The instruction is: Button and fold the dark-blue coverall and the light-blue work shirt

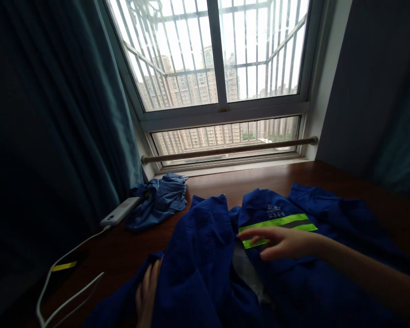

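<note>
One blue jacket [198, 255]; right hand [282, 241] over it, left hand [147, 289] perhaps gripping.

We take this for a home, seemingly a flat some floors up. We see a long blue curtain [89, 91] beside the window [184, 110], metal bars [145, 59] and tower blocks [207, 70] outside, and a broad wooden ledge [259, 175] below

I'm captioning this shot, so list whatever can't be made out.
Head view:
Left hand: partly hidden by the blue garment.
Garment's lower part: cut off by the bottom edge.
White cable: cut off there too.
White lettering: too small to read surely.
Pale patch: too dim to identify.
</note>
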Demonstrator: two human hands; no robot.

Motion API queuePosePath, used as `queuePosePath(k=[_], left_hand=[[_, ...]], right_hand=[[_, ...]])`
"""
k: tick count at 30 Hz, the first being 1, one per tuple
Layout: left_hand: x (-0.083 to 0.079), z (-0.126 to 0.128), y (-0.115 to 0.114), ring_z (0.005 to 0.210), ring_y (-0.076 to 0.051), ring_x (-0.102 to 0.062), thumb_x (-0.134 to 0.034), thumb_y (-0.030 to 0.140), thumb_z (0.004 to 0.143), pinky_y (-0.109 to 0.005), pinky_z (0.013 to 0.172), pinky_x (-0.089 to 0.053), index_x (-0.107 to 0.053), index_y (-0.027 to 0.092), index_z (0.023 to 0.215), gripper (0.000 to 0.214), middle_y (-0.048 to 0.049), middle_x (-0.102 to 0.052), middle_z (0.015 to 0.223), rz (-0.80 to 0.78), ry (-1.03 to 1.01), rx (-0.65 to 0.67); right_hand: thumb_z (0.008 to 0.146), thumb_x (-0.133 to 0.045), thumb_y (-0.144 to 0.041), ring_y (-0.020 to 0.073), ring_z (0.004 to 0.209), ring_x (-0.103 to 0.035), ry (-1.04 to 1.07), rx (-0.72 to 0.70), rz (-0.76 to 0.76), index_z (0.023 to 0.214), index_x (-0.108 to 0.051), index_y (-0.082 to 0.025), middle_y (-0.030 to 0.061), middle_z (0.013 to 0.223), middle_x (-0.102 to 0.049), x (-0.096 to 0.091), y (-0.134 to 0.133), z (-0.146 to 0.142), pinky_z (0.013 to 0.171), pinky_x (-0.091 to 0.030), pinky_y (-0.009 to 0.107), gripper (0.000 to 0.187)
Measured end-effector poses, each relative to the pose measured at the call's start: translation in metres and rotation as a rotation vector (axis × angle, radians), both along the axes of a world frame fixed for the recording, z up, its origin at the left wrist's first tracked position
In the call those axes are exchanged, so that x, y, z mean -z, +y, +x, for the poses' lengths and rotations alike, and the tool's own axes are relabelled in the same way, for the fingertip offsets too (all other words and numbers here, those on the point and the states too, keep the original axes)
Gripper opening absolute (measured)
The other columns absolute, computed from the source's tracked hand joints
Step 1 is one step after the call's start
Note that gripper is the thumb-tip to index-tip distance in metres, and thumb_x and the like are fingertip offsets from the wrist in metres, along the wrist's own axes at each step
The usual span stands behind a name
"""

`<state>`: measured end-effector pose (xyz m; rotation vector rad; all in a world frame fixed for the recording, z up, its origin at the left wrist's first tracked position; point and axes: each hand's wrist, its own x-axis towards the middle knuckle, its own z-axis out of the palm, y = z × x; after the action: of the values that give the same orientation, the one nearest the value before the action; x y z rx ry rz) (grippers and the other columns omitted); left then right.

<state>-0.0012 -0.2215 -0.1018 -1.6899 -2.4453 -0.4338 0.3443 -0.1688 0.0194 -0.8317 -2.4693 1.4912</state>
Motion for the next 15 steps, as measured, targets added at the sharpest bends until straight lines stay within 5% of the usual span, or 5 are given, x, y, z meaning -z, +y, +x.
queuePosePath(k=[3,5,10,15], left_hand=[[-0.001,-0.001,-0.003,0.122,-0.022,-0.038,-0.029,0.017,0.080,-0.039,0.095,-0.034,-0.048,0.025,0.123,0.047,-0.0038,-0.045,0.131,-0.006,0.113,-0.003],[-0.005,-0.008,-0.003,0.119,-0.020,-0.042,-0.028,0.012,0.080,-0.036,0.091,-0.037,-0.051,0.028,0.119,0.049,-0.0015,-0.048,0.128,-0.010,0.147,0.012],[-0.021,-0.035,0.003,0.109,-0.023,-0.048,-0.036,0.020,0.081,-0.040,0.086,-0.037,-0.057,0.025,0.108,0.035,-0.0040,-0.056,0.117,-0.016,0.128,-0.036],[-0.044,-0.050,0.009,0.091,-0.018,-0.057,-0.031,0.022,0.084,-0.029,0.076,-0.040,-0.058,0.020,0.098,0.031,-0.0040,-0.060,0.104,-0.077,0.024,0.124]], right_hand=[[0.068,-0.052,-0.065,0.0400,0.128,-0.010,-0.236,0.212,0.357,0.133,-0.032,-0.036,0.0093,0.142,-0.019,0.024,0.026,-0.021,0.096,-0.014,0.060,0.074],[0.065,-0.049,-0.071,0.0470,0.126,-0.006,-0.393,0.228,0.433,0.132,-0.032,-0.038,0.0098,0.145,-0.012,0.046,0.049,-0.031,0.091,-0.005,0.068,0.077],[0.065,-0.043,-0.075,0.0492,0.125,0.000,-0.518,0.308,0.489,0.132,-0.032,-0.038,0.0089,0.146,-0.003,0.079,0.128,-0.024,0.087,-0.001,0.071,0.078],[0.069,-0.048,-0.068,0.0408,0.129,-0.006,-0.491,0.348,0.612,0.129,-0.038,-0.039,0.0043,0.145,-0.016,0.088,0.206,0.015,0.095,0.000,0.063,0.067]])
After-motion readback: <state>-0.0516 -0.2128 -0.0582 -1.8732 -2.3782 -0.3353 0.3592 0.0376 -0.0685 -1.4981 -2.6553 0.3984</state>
